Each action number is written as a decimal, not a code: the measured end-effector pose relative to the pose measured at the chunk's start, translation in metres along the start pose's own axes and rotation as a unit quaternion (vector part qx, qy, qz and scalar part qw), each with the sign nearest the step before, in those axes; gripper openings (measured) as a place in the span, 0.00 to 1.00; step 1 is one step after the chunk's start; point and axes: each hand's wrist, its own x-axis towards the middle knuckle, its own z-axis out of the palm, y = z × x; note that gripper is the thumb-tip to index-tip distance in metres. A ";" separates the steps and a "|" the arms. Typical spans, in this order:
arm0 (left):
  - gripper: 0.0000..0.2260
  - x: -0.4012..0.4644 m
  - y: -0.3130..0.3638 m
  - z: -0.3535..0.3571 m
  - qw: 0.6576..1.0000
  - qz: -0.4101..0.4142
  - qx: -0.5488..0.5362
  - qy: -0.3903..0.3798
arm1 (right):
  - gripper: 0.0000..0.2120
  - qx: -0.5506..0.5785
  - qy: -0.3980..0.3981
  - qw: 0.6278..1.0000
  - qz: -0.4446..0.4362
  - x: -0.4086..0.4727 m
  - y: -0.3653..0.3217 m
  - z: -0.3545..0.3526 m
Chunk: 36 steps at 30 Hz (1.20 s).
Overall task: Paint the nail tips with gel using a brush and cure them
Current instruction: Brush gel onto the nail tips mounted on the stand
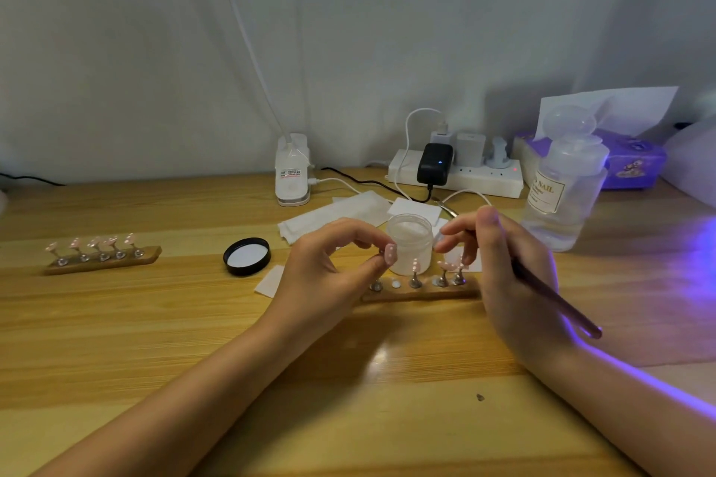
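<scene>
My left hand [333, 263] pinches a pink nail tip [390, 254] with white dots, lifted just above the near wooden stand [422, 292]. That stand carries metal pegs with more pink tips [449, 266] on them. My right hand [507, 267] grips a dark brush [558, 302]; its bristle end points left toward the open gel jar [410, 242] and is hidden by my fingers. The jar's black lid [247, 256] lies upside down to the left. A second wooden stand [102, 257] with several pink tips sits at the far left.
White wipes [333, 215] lie behind the jar. A clear pump bottle [563, 190] stands at the right, with a purple tissue box [631, 163] behind it. A power strip [457, 172] with chargers and a white lamp base [292, 174] line the wall. Purple light falls from the right.
</scene>
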 end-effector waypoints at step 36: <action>0.12 -0.002 -0.015 0.009 0.992 -0.049 0.082 -0.077 | 0.11 -0.294 -0.075 0.936 -0.180 0.003 0.000 -0.007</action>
